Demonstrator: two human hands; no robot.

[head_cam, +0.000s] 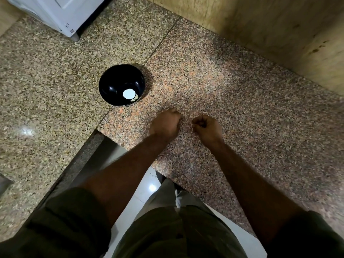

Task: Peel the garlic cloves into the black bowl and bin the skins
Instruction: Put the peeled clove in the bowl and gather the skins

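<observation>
The black bowl (122, 84) stands on the granite counter, left of and beyond my hands. At its bottom lie a few pale peeled garlic cloves (134, 98) beside a bright glare spot. My left hand (165, 123) hovers low over the counter in a fist with the back of the hand up, and whatever its fingers may enclose is hidden. My right hand (207, 127) is close beside it, fingers curled, pinching a small pale scrap of garlic skin (193, 125) at the fingertips. The two hands are a little apart.
The speckled granite counter (232, 94) has a notched front edge near my left forearm. A white appliance (61, 13) stands at the back left. A stone wall (279, 34) runs along the back right. White floor tiles (149, 189) show below.
</observation>
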